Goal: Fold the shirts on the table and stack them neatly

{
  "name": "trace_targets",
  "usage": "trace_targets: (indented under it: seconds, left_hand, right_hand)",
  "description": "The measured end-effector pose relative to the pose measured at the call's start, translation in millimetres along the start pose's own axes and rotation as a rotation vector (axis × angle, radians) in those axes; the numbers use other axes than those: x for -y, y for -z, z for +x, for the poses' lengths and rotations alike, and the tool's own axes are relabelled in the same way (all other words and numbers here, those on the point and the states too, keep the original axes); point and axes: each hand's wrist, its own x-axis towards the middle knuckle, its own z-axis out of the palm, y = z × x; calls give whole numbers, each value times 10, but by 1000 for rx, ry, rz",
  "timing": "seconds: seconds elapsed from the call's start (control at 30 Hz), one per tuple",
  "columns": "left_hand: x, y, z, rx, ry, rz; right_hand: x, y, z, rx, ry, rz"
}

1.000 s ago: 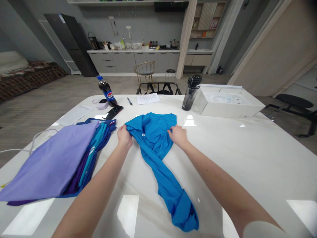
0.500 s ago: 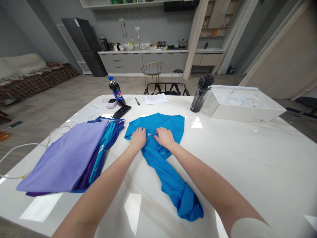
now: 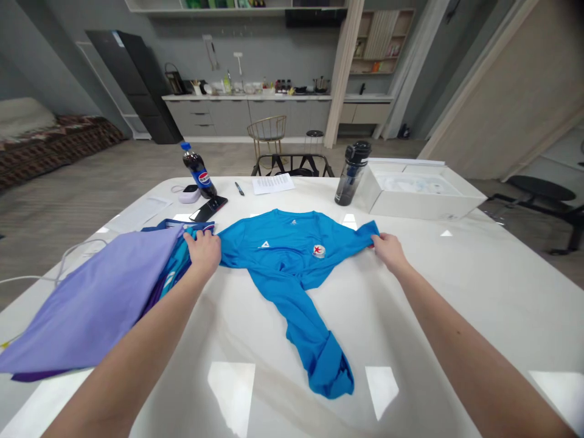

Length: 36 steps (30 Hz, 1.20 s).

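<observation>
A blue shirt [image 3: 292,243] lies on the white table [image 3: 438,292], its neckline away from me and its lower part twisted into a strip running towards me. A white mark and a red-and-white badge show on its chest. My right hand [image 3: 387,248] is closed on the end of the right sleeve. At the end of the left sleeve is my left hand [image 3: 204,250], its fingers partly bent beside the folded pile; whether it grips the cloth is unclear. The pile of clothes [image 3: 104,280], light purple on top, lies to the left.
Behind the shirt are a cola bottle [image 3: 198,171], a phone [image 3: 208,208], a pen [image 3: 239,188], a paper sheet [image 3: 272,184] and a dark tumbler [image 3: 352,175]. An open white box [image 3: 420,199] stands at the back right. A cable runs along the left.
Both hands have moved apart from the shirt's middle to its two sides. The sleeves are now spread outward and the chest badge is showing. The view has shifted slightly right.
</observation>
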Motion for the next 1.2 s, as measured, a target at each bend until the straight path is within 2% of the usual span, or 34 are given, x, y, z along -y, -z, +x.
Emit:
trace_targets:
  seconds: [0.1, 0.13, 0.23, 0.33, 0.4, 0.47, 0.5, 0.57, 0.63, 0.73, 0.83, 0.97, 1.07, 1.13, 1.2]
  left_hand:
    - [-338, 116, 44, -4, -63, 24]
    - [-474, 124, 52, 30, -83, -16]
    - [-819, 39, 41, 236, -95, -190]
    - [-982, -117, -28, 348, -45, -271]
    - [-1015, -189, -82, 304, -23, -269]
    - [-1043, -214, -109, 213, -53, -267]
    - [-1065, -213, -106, 185, -77, -273]
    - [-1129, -207, -63, 229, -97, -306]
    - [-1204, -220, 17, 345, -61, -343]
    - [-1279, -298, 155, 395, -6, -350]
    - [-1292, -411, 281, 338, -6, -338]
    - [-1304, -522, 444, 266, -16, -322]
    - [-1309, -544, 589, 188, -22, -311]
    - [-1270, -539, 695, 111, 21, -306]
    - [-1188, -536, 796, 42, 89, -288]
  right_hand:
    - [-316, 217, 74, -110, -80, -96]
    - [-404, 279, 89, -133, -114, -135]
    - [-637, 465, 113, -119, -231, -239]
    - [-787, 620, 93, -89, -321, -347]
    - [-776, 647, 51, -202, -262, -413]
    - [-640, 568, -12, -340, -59, -446]
    - [-527, 483, -49, -362, 74, -443]
    - [-242, 238, -122, -261, 319, -411]
    - [50, -67, -174, -62, 438, -382]
    - [342, -491, -162, 160, 342, -443]
    - [418, -760, -32, 227, 267, -546]
    - [424, -900, 191, 184, 291, -602]
    - [462, -877, 313, 129, 353, -583]
    - [462, -789, 378, -2, 342, -577]
    - [409, -650, 440, -144, 268, -604]
